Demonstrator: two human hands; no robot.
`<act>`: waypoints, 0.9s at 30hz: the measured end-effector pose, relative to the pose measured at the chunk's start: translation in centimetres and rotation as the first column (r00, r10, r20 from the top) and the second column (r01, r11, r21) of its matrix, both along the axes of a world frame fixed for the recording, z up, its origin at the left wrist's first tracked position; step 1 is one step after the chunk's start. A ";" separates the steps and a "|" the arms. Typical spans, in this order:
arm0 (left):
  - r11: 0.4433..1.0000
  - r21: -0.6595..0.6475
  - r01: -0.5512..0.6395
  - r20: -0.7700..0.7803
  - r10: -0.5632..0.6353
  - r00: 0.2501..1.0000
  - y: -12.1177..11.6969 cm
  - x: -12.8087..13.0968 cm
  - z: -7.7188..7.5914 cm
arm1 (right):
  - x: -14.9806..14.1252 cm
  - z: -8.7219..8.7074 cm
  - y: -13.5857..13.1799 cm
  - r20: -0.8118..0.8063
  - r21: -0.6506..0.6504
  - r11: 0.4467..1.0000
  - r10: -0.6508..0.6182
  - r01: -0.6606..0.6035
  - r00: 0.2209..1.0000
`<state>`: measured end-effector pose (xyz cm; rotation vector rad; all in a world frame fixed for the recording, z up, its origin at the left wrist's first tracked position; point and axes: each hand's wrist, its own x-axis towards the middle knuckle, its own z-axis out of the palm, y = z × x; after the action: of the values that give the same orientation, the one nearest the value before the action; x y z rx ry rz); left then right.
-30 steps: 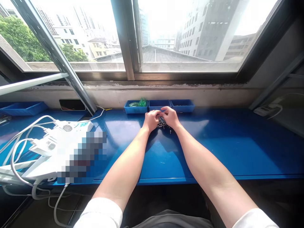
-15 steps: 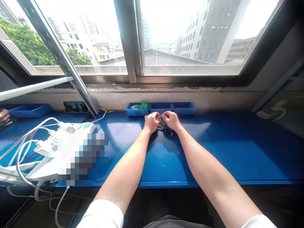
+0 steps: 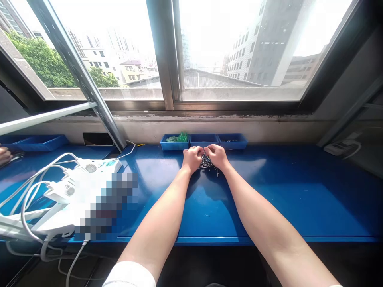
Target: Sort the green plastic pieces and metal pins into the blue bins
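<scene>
In the head view, a small pile of thin metal pieces, like rivets or screws (image 3: 206,162), lies on the blue workbench (image 3: 209,217). My left hand (image 3: 192,158) is at the pile's left side with its fingers curled and pressed together. From the right, my right hand (image 3: 218,156) meets it in a similar pinch, the fingertips of both hands close together over the pile. Whatever the fingers hold is too small and hidden to name. One loose metal piece (image 3: 218,174) sticks out at the pile's near right edge.
Three blue bins stand behind my hands: a left bin (image 3: 167,146) with green plastic, a middle bin (image 3: 196,142), and a right bin (image 3: 239,144) with small dark pieces. Power strips with cables (image 3: 61,191) and a metal shelf post (image 3: 103,115) are left. Another person's hand (image 3: 4,154) shows far left.
The whole scene sits slightly lower as the camera tilts. My fingertips have drawn a little closer together above the pile. The phone's screen at the back left has turned dark.
</scene>
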<state>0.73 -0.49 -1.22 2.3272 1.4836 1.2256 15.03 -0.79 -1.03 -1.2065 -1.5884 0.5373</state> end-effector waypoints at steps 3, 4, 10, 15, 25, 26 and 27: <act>1.000 0.013 -0.009 0.008 0.008 1.000 0.2 -0.2 -0.2 | -0.1 0.2 -0.2 -0.150 -0.012 0.996 0.082 -0.085 0.985; 1.000 0.014 -0.006 0.016 0.005 1.000 0.2 -0.2 -0.2 | 0.0 0.3 -0.2 -0.179 -0.021 0.994 0.099 -0.104 0.979; 0.999 -0.016 -0.043 0.083 0.045 0.996 0.4 -0.1 -0.4 | 0.5 0.3 0.0 -0.290 -0.051 0.996 0.049 -0.067 0.956; 0.979 -0.083 -0.184 0.066 0.190 0.980 0.6 -0.3 -0.4 | 1.1 -0.1 0.7 -0.331 -0.041 0.999 -0.046 0.034 0.943; 0.946 -0.206 -0.250 -0.051 0.245 0.968 1.0 -0.6 -0.9 | 1.6 -0.2 1.0 0.141 -0.019 0.963 -0.264 0.269 0.954; 0.945 -0.212 -0.248 -0.056 0.242 0.969 1.1 -0.6 -1.0 | 1.6 -0.2 1.0 0.176 -0.030 0.964 -0.257 0.266 0.950; 0.945 -0.217 -0.246 -0.061 0.238 0.969 1.1 -0.6 -1.0 | 1.6 -0.2 0.9 0.199 -0.041 0.965 -0.245 0.258 0.949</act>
<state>0.12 0.60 -2.24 2.0785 1.8587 1.0089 16.62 0.14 -1.19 -1.5247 -1.5544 0.3175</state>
